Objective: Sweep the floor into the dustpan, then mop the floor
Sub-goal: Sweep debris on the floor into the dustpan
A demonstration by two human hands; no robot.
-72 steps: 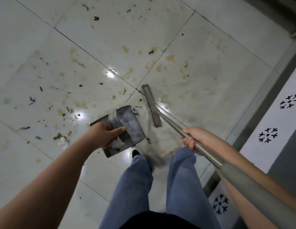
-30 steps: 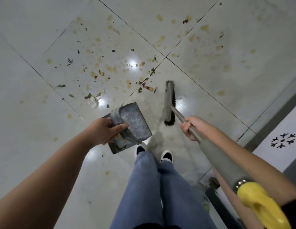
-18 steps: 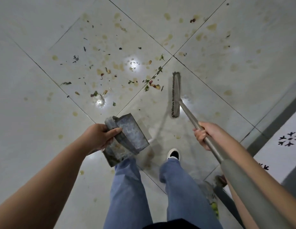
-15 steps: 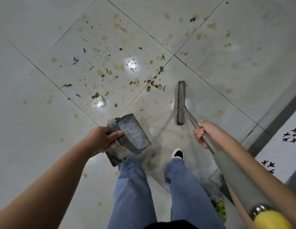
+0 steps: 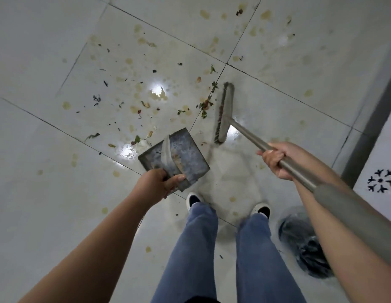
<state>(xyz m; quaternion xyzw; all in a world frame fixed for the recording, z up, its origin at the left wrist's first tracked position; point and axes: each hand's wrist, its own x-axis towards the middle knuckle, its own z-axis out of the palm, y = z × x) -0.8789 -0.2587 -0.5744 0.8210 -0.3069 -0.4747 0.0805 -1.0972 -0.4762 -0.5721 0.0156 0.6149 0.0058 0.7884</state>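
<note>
My left hand grips the handle of a grey metal dustpan, held low over the white tile floor. My right hand is closed around the metal pole of a broom, whose narrow head rests on the floor to the right of the dustpan. A small heap of leafy scraps lies just left of the broom head. More bits and yellowish stains are scattered over the tile ahead of the dustpan.
My two legs in blue jeans and white-toed shoes stand just behind the dustpan. A round bin with a dark bag sits by my right foot. A grey strip and a patterned white surface run along the right.
The dustpan has tipped from tilted on edge to flatter and closer to the debris. The broom head has pushed left toward the leafy scraps. My feet have shifted apart and the bin has come into view.
</note>
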